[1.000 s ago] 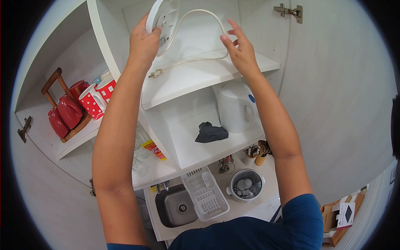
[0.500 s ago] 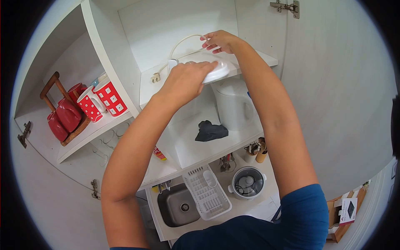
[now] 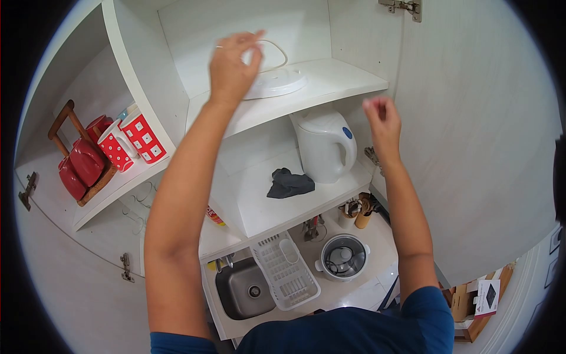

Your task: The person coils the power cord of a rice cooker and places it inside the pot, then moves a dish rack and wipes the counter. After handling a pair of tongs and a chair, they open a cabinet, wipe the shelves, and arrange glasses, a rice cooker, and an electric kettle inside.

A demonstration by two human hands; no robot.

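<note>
On the upper cabinet shelf (image 3: 330,74) lies a round white appliance base (image 3: 282,83), with a thin white cord (image 3: 286,54) looping up behind it. My left hand (image 3: 234,66) is raised in front of the base's left side, slightly blurred. Its thumb and fingers stand apart, with nothing visible between them. Part of the cord disappears behind that hand. My right hand (image 3: 384,121) is off to the right, past the shelf's front corner, fingers curled in and apparently empty. Beneath, a white electric kettle (image 3: 323,144) stands on the lower shelf beside a crumpled dark cloth (image 3: 290,183).
Red mugs (image 3: 88,162) on a wooden rack and two patterned cups (image 3: 143,138) occupy the left shelf. An open cabinet door (image 3: 471,135) is at right. Below are a sink (image 3: 244,289), a white dish rack (image 3: 289,274), a round pot-like cooker (image 3: 343,258) and utensil holders (image 3: 364,215).
The white base has been let go and now rests on the upper shelf. My left hand has lifted up and left; my right hand has left the cord and moved down and right.
</note>
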